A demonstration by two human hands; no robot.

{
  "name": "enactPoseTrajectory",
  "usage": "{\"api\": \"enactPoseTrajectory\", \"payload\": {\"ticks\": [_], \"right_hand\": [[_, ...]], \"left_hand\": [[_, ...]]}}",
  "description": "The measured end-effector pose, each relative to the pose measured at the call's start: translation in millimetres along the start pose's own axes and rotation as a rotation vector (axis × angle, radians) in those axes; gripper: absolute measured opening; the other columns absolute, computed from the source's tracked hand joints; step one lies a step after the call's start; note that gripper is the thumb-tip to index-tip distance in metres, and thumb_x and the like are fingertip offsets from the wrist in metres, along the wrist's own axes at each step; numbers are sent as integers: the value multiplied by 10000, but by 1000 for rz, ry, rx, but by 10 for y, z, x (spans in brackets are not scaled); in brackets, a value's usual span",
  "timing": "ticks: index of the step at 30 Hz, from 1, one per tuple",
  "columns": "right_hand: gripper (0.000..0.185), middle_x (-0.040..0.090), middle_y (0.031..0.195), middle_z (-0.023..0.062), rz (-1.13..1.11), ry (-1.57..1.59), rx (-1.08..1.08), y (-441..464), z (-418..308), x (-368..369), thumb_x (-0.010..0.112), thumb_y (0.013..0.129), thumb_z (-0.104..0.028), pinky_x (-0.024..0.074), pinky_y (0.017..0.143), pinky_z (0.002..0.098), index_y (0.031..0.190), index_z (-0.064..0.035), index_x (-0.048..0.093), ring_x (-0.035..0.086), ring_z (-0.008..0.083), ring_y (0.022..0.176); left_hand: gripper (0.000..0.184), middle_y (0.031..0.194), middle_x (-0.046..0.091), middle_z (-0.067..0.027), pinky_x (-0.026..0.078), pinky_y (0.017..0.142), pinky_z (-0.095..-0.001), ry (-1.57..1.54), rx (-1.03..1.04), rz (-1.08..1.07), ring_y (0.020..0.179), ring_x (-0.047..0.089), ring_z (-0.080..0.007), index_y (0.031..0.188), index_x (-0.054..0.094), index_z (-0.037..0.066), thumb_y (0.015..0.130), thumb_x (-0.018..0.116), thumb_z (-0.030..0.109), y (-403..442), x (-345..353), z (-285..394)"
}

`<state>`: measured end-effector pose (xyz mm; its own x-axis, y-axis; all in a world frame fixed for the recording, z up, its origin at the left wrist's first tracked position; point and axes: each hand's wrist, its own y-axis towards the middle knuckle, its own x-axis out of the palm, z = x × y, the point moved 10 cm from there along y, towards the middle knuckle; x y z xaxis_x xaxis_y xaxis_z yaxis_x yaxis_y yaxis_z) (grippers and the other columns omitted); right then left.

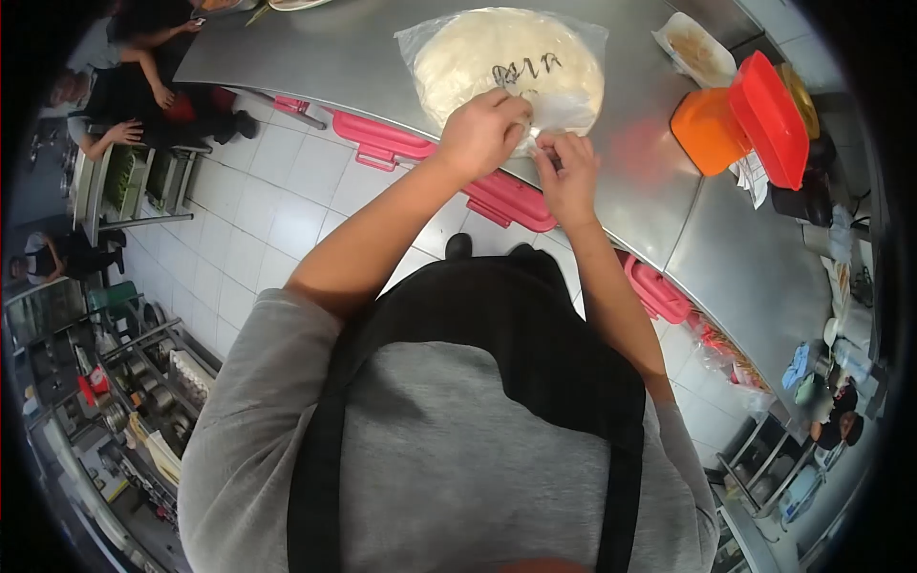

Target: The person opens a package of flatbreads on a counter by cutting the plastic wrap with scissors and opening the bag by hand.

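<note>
As hands (485, 132) pinch near edge, bag (506, 50) crosswise

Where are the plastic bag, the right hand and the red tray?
Plastic bag (504, 53): head view, on its broad face near the dark writing.
Right hand (571, 180): head view, on the back of the hand.
Red tray (767, 119): head view, middle of its broad face.

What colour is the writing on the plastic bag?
The writing on the bag is black or very dark; the head view shows it best.
</note>
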<state>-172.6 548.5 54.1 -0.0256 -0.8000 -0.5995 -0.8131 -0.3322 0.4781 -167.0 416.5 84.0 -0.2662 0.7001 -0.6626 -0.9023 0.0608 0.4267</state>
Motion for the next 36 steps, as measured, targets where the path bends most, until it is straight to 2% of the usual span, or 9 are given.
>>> {"api": "enactPoseTrajectory", "payload": {"ticks": [2,8,13,16,21,24,29,32,36], "right_hand": [[83,564,755,11,37,37,-41,6,-36,-108,672,709,-92,362,757,354,779,-131,651,515,215,786],[139,552,785,25,0,391,35,2,440,-559,610,680,27,386,784,320,651,-106,634,502,201,816],[128,557,807,49,-274,291,-151,-54,686,-929,584,693,41,419,749,309,687,-82,617,529,201,826],[120,563,810,59,-304,373,157,-63,1046,-1139,576,716,31,446,701,304,773,-69,611,553,206,786],[250,635,778,123,-475,207,5,-90,667,-1165,718,760,-203,480,691,312,862,-18,584,620,243,724],[214,637,788,95,-507,380,54,-132,803,-1295,698,781,-179,477,669,294,884,-22,595,611,199,710],[160,610,805,29,-831,931,433,-392,1199,-956,625,844,-127,453,693,235,955,-15,599,569,100,738],[166,588,814,17,-959,1084,528,-505,1282,-820,598,866,-123,425,756,241,1000,-26,587,549,98,794],[180,581,821,23,-946,1079,549,-377,1342,-724,607,855,-110,420,802,265,1015,-31,583,550,112,828]], "left_hand": [[327,894,563,-108,491,651,-329,-62,-158,-8,720,586,-264,1006,619,100,686,649,38,-6,-70,44],[442,934,552,-114,489,713,-346,-72,85,-123,830,578,-268,1098,607,111,667,639,24,-98,431,663],[173,809,598,-71,491,721,-347,129,-58,5,824,591,-260,828,654,80,663,646,29,-44,869,871],[165,826,599,-81,500,664,-331,100,-159,60,765,603,-244,823,653,74,669,635,16,-98,921,874],[145,739,584,-89,474,578,-295,19,-213,130,641,591,-209,812,637,31,673,676,30,-68,1064,1118],[137,719,569,-87,473,573,-300,28,-200,131,620,583,-213,794,630,22,664,675,21,-55,1109,1321],[432,948,612,-76,413,906,-358,131,-114,133,1020,511,-272,1043,615,106,632,723,29,-50,1084,1725],[388,953,626,-75,433,882,-349,91,22,-7,1005,530,-257,1034,633,103,662,717,30,39,1239,1675],[287,899,640,-54,452,817,-364,-61,-235,56,929,551,-253,944,663,111,668,703,43,-5,1239,1340]]}}
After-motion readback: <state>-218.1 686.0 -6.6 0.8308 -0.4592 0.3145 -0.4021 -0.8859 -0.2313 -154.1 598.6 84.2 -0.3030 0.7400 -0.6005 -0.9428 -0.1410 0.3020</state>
